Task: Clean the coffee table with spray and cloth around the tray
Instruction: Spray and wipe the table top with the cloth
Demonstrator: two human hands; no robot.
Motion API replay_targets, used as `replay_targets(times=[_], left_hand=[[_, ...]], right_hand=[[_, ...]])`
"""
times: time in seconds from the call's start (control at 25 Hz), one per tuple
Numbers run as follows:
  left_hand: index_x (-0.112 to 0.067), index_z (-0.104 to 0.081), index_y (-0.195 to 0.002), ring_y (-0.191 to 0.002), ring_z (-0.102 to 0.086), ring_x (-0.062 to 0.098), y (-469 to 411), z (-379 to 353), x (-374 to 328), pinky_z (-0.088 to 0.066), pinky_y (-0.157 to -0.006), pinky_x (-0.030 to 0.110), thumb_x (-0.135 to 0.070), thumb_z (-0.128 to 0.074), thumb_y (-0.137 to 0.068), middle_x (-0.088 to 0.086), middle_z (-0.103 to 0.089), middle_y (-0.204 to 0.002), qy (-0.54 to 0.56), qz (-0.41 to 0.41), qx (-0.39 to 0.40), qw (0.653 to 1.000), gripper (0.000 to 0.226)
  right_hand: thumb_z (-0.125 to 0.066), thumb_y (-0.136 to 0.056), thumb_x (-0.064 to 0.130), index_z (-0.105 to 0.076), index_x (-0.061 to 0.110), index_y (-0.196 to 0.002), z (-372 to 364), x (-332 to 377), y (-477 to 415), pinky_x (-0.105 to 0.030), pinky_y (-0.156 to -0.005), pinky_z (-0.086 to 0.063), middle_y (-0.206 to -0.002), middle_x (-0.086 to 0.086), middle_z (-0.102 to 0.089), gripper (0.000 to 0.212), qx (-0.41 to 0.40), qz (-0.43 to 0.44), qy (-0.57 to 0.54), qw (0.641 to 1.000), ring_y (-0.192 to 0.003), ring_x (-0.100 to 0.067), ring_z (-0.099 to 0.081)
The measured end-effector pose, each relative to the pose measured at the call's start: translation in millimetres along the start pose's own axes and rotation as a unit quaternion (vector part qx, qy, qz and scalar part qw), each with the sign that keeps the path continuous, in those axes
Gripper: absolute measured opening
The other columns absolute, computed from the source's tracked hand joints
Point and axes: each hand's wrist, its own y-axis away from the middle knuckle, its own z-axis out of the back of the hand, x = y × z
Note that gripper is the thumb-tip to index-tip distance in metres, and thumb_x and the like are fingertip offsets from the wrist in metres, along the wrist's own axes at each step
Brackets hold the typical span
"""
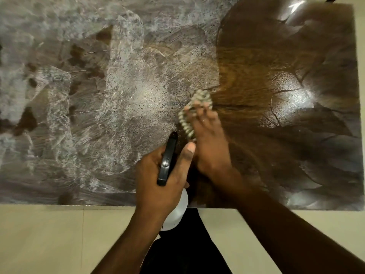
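Cloth point(197, 103), beige and ribbed, lies on the coffee table point(296, 56) a little right of the middle, at the border between two differently coloured areas of the top. The right hand point(209, 139) rests on it with fingers point(203, 113) stretched fairly straight over the fabric, pressing it to the wood. The hand and cloth are blurred, and its thumb is hidden behind the other hand. Left of the cloth, a whitish smeared film point(79, 76) covers the middle and left of the table, with dark patches breaking through it. To the right the brown grain shows bare and shiny.

The left hand point(158, 175) hovers over the near edge of the table, just beside the right wrist, its fingers curled round the spray bottle point(167, 161). The thumb lies along the right side of the black trigger head, whose nozzle points far. The white body of the bottle hangs below the palm, over the table's near edge. Pale floor tiles point(49, 238) run along the near side, with dark clothing point(187, 250) between the forearms.
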Motion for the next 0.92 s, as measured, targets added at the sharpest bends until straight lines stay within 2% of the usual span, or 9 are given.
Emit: replay_targets(times=[0.12, 0.2, 0.32, 0.48, 0.6, 0.68, 0.76, 0.84, 0.92], left_hand=[[-0.017, -0.073, -0.073, -0.05, -0.074, 0.018, -14, 0, -7, -0.062, -0.055, 0.04, -0.049, -0.076, -0.092, 0.006, -0.072, -0.057, 0.038, 0.009, 0.008, 0.999, 0.036], [-0.013, -0.075, -0.083, -0.048, -0.073, 0.015, -18, 0, -13, -0.058, -0.049, 0.025, -0.048, -0.077, -0.088, 0.01, -0.074, -0.065, 0.059, 0.03, 0.012, 0.998, 0.035], [-0.004, -0.073, -0.086, -0.051, -0.072, 0.026, -28, 0, -16, -0.053, -0.048, 0.015, -0.048, -0.078, -0.088, 0.018, -0.074, -0.072, 0.07, 0.045, 0.009, 0.996, 0.044], [-0.005, -0.066, -0.072, -0.047, -0.071, 0.019, -37, -3, -24, -0.06, -0.051, 0.035, -0.054, -0.075, -0.09, 0.015, -0.067, -0.058, 0.041, 0.049, 0.014, 0.998, 0.053], [-0.008, -0.068, -0.069, -0.046, -0.072, 0.014, -43, -5, -32, -0.059, -0.053, 0.033, -0.056, -0.075, -0.089, 0.011, -0.067, -0.055, 0.04, 0.046, 0.01, 0.998, 0.052], [-0.012, -0.075, -0.081, -0.05, -0.075, 0.017, -66, -17, -47, -0.059, -0.051, 0.027, -0.056, -0.075, -0.086, 0.01, -0.074, -0.063, 0.042, 0.036, 0.009, 0.998, 0.044], [-0.011, -0.076, -0.089, -0.052, -0.075, 0.023, -70, -15, -50, -0.058, -0.05, 0.023, -0.05, -0.077, -0.088, 0.013, -0.075, -0.068, 0.06, 0.029, 0.011, 0.998, 0.039], [-0.006, -0.075, -0.088, -0.053, -0.073, 0.03, -74, -15, -52, -0.055, -0.048, 0.019, -0.048, -0.077, -0.089, 0.019, -0.073, -0.07, 0.065, 0.035, 0.006, 0.997, 0.042], [-0.005, -0.072, -0.081, -0.051, -0.071, 0.03, -79, -17, -55, -0.056, -0.047, 0.022, -0.049, -0.077, -0.09, 0.022, -0.071, -0.068, 0.061, 0.041, -0.006, 0.997, 0.046]], right_hand=[[-0.063, -0.096, 0.029, -0.049, 0.017, -0.159, -7, -3, 17, -0.048, -0.134, -0.018, -0.17, -0.008, -0.041, 0.065, 0.156, 0.274, 0.03, 0.948, -0.162, -0.025, -0.027], [-0.055, -0.087, 0.03, -0.044, 0.02, -0.161, 12, -36, -7, -0.047, -0.135, -0.013, -0.172, -0.006, -0.036, 0.076, 0.148, 0.346, 0.122, 0.918, -0.163, -0.025, -0.024], [-0.04, -0.086, 0.03, -0.029, 0.027, -0.168, 50, -80, -57, -0.051, -0.134, -0.014, -0.177, -0.003, -0.023, 0.083, 0.069, 0.16, 0.117, 0.978, -0.166, -0.027, -0.014], [-0.05, -0.097, 0.022, -0.032, 0.023, -0.167, 55, -62, -89, -0.051, -0.134, -0.014, -0.177, -0.006, -0.024, 0.072, -0.057, -0.099, 0.033, 0.993, -0.166, -0.029, -0.012], [-0.056, -0.1, 0.025, -0.036, 0.021, -0.165, 19, -15, -62, -0.048, -0.135, -0.011, -0.176, -0.005, -0.027, 0.069, 0.058, 0.091, 0.046, 0.993, -0.165, -0.027, -0.014], [-0.057, -0.101, 0.034, -0.045, 0.013, -0.16, 19, -19, -64, -0.046, -0.135, -0.015, -0.171, -0.009, -0.037, 0.064, 0.16, 0.282, 0.046, 0.945, -0.164, -0.024, -0.022], [-0.054, -0.095, 0.033, -0.05, 0.011, -0.156, 31, -42, -82, -0.048, -0.133, -0.022, -0.167, -0.011, -0.045, 0.065, 0.154, 0.399, 0.085, 0.9, -0.16, -0.027, -0.032], [-0.047, -0.089, 0.031, -0.037, 0.023, -0.165, 53, -72, -110, -0.047, -0.134, -0.016, -0.174, -0.007, -0.031, 0.077, 0.131, 0.329, 0.136, 0.925, -0.163, -0.028, -0.023], [-0.049, -0.095, 0.024, -0.028, 0.028, -0.168, 78, -98, -140, -0.048, -0.135, -0.012, -0.178, -0.004, -0.021, 0.077, 0.055, 0.125, 0.103, 0.985, -0.166, -0.027, -0.013]])
